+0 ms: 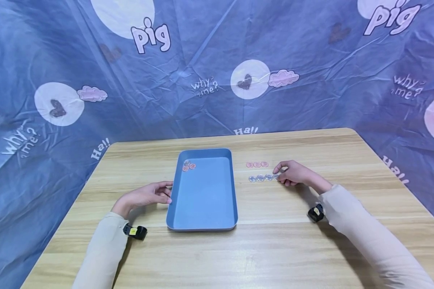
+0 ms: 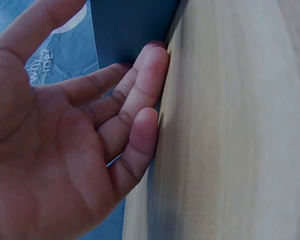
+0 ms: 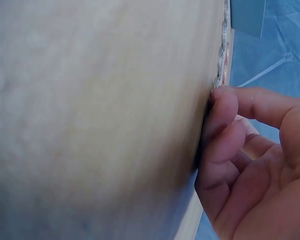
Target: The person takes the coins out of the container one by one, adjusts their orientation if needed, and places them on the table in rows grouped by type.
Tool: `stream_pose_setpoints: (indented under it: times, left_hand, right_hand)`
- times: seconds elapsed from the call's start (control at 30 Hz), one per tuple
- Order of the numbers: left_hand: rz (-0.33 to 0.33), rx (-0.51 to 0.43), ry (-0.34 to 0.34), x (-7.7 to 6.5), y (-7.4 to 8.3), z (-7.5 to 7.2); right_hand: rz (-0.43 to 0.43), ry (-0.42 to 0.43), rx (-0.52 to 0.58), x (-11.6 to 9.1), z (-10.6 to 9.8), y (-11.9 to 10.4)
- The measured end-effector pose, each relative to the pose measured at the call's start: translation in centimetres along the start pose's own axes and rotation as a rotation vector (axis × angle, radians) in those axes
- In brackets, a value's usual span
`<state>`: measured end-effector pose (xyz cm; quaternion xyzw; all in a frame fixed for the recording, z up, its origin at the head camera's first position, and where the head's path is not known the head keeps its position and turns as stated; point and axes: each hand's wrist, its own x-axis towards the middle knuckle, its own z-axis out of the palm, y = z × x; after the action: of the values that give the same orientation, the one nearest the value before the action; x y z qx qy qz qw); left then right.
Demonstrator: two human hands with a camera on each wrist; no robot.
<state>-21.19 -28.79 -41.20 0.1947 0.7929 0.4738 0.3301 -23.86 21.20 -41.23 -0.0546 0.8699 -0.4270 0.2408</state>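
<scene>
A blue rectangular tray [image 1: 206, 200] lies on the table. My left hand [image 1: 152, 194] is at its left side, the fingers loosely extended against the outer wall; in the left wrist view those fingers [image 2: 150, 75] reach the dark tray wall [image 2: 125, 35] low by the tabletop. To the right of the tray, several silver coin-like discs [image 1: 260, 178] form a row. At that row's right end my right hand [image 1: 293, 173] pinches the last silver disc [image 1: 275, 176] between thumb and finger. The right wrist view shows the fingertips right at the disc's edge [image 3: 215, 85], partly covering it.
Inside the tray's far left corner sit one silver disc [image 1: 187, 163] and two reddish discs [image 1: 185, 168]. Three reddish discs [image 1: 257, 164] line up behind the silver row. A blue printed cloth [image 1: 202, 108] hangs behind the wooden table [image 1: 275, 249].
</scene>
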Motion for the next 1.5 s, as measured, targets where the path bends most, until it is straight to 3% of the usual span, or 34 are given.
stream_pose_setpoints:
  times: [0.3, 0.6, 0.83, 1.2, 1.5]
  left_hand:
    - [0.0, -0.001, -0.004, 0.1, -0.1, 0.0]
    - [-0.002, 0.008, -0.004, 0.0, 0.0, -0.1]
    - [-0.005, 0.014, -0.003, -0.1, 0.1, 0.0]
    - [-0.007, 0.006, -0.002, 0.0, 0.0, -0.1]
    - [0.004, 0.016, 0.0, 0.1, 0.0, 0.0]
  right_hand:
    - [-0.006, 0.009, 0.062, -1.0, -0.4, -0.1]
    - [-0.081, 0.054, 0.171, -2.9, -2.0, -1.5]
    - [-0.135, 0.063, 0.323, -4.2, -2.9, -3.6]
    - [-0.318, -0.031, 0.713, -5.7, -2.9, -7.7]
    - [-0.36, -0.066, 0.775, -4.4, -1.2, -11.7]
